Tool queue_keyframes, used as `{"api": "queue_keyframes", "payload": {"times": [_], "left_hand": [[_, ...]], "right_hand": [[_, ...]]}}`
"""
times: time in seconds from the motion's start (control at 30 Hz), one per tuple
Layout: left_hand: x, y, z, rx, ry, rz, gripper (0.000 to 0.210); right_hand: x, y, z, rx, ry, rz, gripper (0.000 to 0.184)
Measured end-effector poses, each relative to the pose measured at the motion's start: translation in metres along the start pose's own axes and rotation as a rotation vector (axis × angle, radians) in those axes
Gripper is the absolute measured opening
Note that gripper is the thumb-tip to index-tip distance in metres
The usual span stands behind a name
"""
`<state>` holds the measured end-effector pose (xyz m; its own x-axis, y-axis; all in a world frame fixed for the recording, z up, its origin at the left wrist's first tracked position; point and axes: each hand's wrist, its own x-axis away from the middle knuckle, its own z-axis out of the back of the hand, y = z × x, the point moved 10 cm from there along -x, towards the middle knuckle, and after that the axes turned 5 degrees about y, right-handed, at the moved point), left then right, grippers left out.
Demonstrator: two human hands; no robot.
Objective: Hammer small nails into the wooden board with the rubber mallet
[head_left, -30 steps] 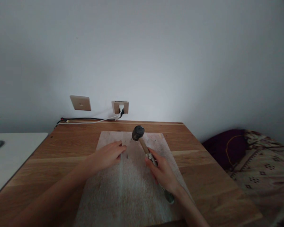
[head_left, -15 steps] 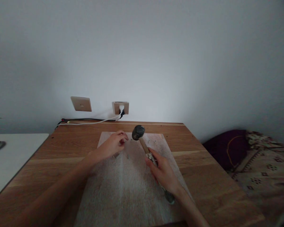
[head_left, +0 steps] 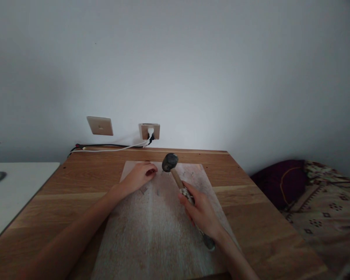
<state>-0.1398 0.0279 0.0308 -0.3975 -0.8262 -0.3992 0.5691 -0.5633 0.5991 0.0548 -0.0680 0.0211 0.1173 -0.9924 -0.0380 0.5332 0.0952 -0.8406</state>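
Note:
My right hand (head_left: 201, 210) is wrapped round the handle of a mallet (head_left: 170, 161). Its head is dark and rounded, and its pale wooden shaft has a patterned wrap and a dark butt end. The mallet slants over a pale wooden board (head_left: 163, 241), head away from me. Just left of the head, my left hand (head_left: 140, 177) is bent over the far part of the board, thumb and fingertips pinched together. Whatever may be between them is too small to make out. Close by on the board lie a thin sliver (head_left: 158, 192) and several tiny dark bits.
Under the board is a brown wooden table (head_left: 251, 221) set against a wall. A socket (head_left: 155, 132) holds plugs, with white and black cables running left along the back edge. A white surface (head_left: 23, 186) adjoins at left; patterned fabric (head_left: 329, 214) lies at right.
The fingers of my left hand have drawn closer together and dipped slightly toward the board. My right hand and the mallet have hardly moved. The view has shifted a little.

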Motion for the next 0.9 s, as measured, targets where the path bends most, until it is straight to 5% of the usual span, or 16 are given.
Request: {"api": "queue_keyframes", "payload": {"times": [0.43, 0.8, 0.9], "left_hand": [[-0.001, -0.018, -0.010, 0.182, 0.037, 0.158, 0.031], [-0.002, -0.021, -0.003, 0.062, 0.043, 0.167, 0.042], [0.002, -0.014, 0.007, -0.079, -0.054, 0.136, 0.032]], "right_hand": [[-0.002, -0.011, -0.009, 0.013, -0.018, 0.033, 0.051], [-0.002, -0.014, -0.021, 0.030, -0.079, 0.046, 0.048], [-0.002, -0.016, -0.025, 0.062, -0.099, 0.073, 0.047]]}}
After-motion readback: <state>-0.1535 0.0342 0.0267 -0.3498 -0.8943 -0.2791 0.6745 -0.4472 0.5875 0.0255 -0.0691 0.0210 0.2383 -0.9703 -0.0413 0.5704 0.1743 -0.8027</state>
